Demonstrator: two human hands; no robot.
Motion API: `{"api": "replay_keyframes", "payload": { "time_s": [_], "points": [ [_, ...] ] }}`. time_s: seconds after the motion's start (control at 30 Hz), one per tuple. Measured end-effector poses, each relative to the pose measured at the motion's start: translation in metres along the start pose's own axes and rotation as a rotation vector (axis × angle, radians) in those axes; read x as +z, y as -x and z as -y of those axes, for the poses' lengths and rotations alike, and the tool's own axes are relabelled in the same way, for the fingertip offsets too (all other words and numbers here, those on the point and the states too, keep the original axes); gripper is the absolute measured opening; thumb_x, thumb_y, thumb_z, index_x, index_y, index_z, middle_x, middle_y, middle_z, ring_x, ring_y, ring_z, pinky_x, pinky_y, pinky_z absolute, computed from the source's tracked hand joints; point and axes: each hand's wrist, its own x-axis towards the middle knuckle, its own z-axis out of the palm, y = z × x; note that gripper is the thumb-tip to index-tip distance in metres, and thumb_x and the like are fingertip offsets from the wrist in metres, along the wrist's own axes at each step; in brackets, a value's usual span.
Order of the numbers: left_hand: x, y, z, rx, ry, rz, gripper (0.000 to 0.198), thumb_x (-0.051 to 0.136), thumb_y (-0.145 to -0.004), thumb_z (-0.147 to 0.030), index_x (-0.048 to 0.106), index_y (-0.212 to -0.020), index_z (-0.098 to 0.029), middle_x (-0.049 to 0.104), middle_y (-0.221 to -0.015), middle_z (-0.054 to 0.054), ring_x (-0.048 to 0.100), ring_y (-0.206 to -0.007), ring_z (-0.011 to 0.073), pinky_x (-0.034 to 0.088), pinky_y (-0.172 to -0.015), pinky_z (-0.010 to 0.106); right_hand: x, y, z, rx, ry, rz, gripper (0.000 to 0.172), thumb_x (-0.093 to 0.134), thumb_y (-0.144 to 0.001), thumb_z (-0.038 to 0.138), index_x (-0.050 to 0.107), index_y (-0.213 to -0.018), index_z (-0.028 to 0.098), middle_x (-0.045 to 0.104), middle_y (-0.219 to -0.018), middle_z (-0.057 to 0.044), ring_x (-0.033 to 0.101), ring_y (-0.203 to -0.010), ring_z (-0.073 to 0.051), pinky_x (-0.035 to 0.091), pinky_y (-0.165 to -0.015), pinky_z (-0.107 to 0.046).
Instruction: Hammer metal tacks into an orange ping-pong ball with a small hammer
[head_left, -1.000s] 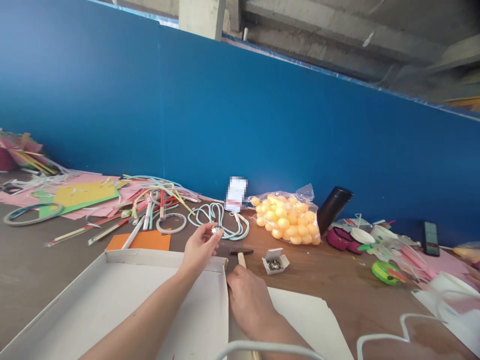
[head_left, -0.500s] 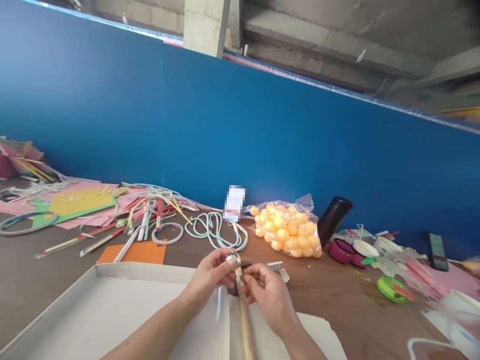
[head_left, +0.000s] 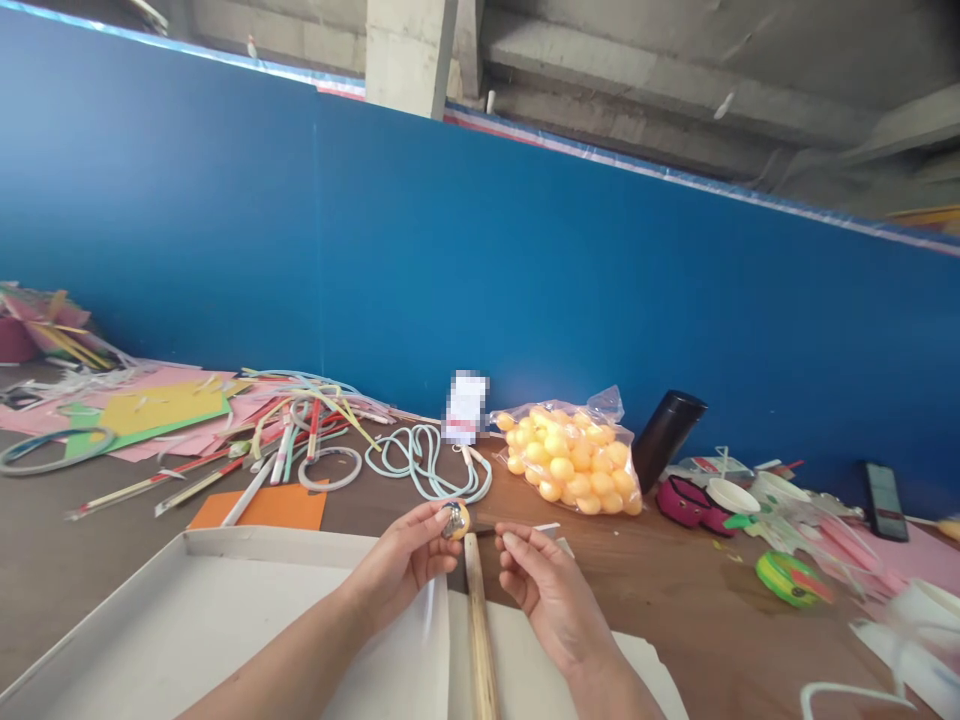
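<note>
My left hand (head_left: 405, 560) pinches a small round piece (head_left: 455, 519), silvery on one face and orange on the other, just above the far corner of a shallow white cardboard tray (head_left: 187, 610). My right hand (head_left: 544, 590) hovers close to its right, fingers curled toward the piece with nothing visible in them. Between the two hands lies the wooden handle of a small hammer (head_left: 478, 620), its dark head largely hidden behind my fingers.
A clear bag of orange ping-pong balls (head_left: 574, 458) lies beyond my hands. A coiled pale cord (head_left: 427, 460), straws, rings and coloured paper (head_left: 161, 410) crowd the left. A black cylinder (head_left: 669, 425), cups, a green tape roll (head_left: 787, 578) and a phone (head_left: 886, 487) stand right. A blue wall backs the table.
My right hand let go of the hammer handle and rose beside the left hand. My left hand drew the small round piece back toward me, over the tray corner.
</note>
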Motion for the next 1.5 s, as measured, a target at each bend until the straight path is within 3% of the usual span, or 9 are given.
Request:
{"api": "replay_keyframes", "payload": {
  "time_s": [0.3, 0.5, 0.83, 1.03, 1.17, 1.33, 1.5],
  "points": [
    [0.001, 0.001, 0.001, -0.045, 0.046, 0.003, 0.027, 0.060, -0.080, -0.027, 0.061, -0.103, -0.013, 0.061, -0.094, 0.007, 0.060, -0.069, 0.0082, 0.053, -0.060, 0.016, 0.007, 0.000, -0.001, 0.005, -0.065, 0.029, 0.018, 0.076, -0.070, 0.023, 0.068, -0.082, 0.013, 0.060, -0.066, 0.002, 0.050, -0.051, -0.003, 0.047, -0.044, -0.011],
    [0.004, 0.002, 0.000, -0.045, 0.026, 0.038, 0.028, 0.061, -0.080, -0.026, 0.061, -0.104, -0.014, 0.061, -0.090, 0.006, 0.060, -0.067, 0.0086, 0.053, -0.057, 0.017, 0.008, 0.003, 0.000, 0.027, -0.109, 0.049, 0.016, 0.074, -0.071, 0.022, 0.068, -0.081, 0.012, 0.065, -0.079, -0.003, 0.054, -0.056, -0.004, 0.049, -0.045, -0.011],
    [0.001, 0.001, 0.002, -0.050, 0.038, 0.037, 0.027, 0.062, -0.079, -0.026, 0.061, -0.104, -0.015, 0.061, -0.087, 0.005, 0.060, -0.065, 0.0086, 0.052, -0.056, 0.017, 0.008, 0.002, -0.001, 0.053, -0.209, 0.066, 0.022, 0.075, -0.070, 0.020, 0.071, -0.090, 0.013, 0.062, -0.070, 0.001, 0.053, -0.053, -0.003, 0.047, -0.045, -0.010],
    [0.004, 0.003, -0.001, -0.058, 0.054, 0.029, 0.026, 0.061, -0.080, -0.025, 0.061, -0.103, -0.013, 0.061, -0.089, 0.006, 0.060, -0.066, 0.0081, 0.052, -0.056, 0.016, 0.010, 0.005, -0.002, 0.045, -0.188, 0.079, 0.016, 0.076, -0.070, 0.019, 0.071, -0.082, 0.009, 0.065, -0.075, -0.002, 0.055, -0.055, -0.004, 0.050, -0.047, -0.011],
    [0.004, 0.003, 0.000, -0.061, 0.060, 0.028, 0.027, 0.061, -0.079, -0.025, 0.061, -0.103, -0.014, 0.061, -0.088, 0.005, 0.061, -0.066, 0.0081, 0.052, -0.056, 0.016, 0.009, 0.005, -0.001, 0.026, -0.186, 0.067, 0.020, 0.076, -0.068, 0.020, 0.069, -0.087, 0.015, 0.068, -0.077, -0.001, 0.056, -0.055, -0.004, 0.047, -0.045, -0.009],
    [0.004, 0.002, 0.003, -0.076, 0.064, 0.054, 0.026, 0.061, -0.079, -0.026, 0.061, -0.102, -0.013, 0.061, -0.086, 0.005, 0.060, -0.064, 0.0078, 0.052, -0.056, 0.016, 0.011, 0.005, -0.001, -0.020, -0.147, 0.054, 0.016, 0.076, -0.069, 0.025, 0.063, -0.070, 0.015, 0.066, -0.068, 0.001, 0.052, -0.049, -0.004, 0.042, -0.041, -0.009],
    [0.006, 0.002, 0.003, -0.063, 0.054, 0.056, 0.022, 0.061, -0.079, -0.026, 0.062, -0.097, -0.014, 0.062, -0.086, 0.005, 0.061, -0.066, 0.0081, 0.052, -0.057, 0.015, 0.017, 0.005, -0.008, -0.032, -0.076, 0.066, 0.019, 0.074, -0.071, 0.028, 0.062, -0.069, 0.013, 0.063, -0.062, 0.001, 0.049, -0.046, -0.004, 0.040, -0.038, -0.011]
  ]
}}
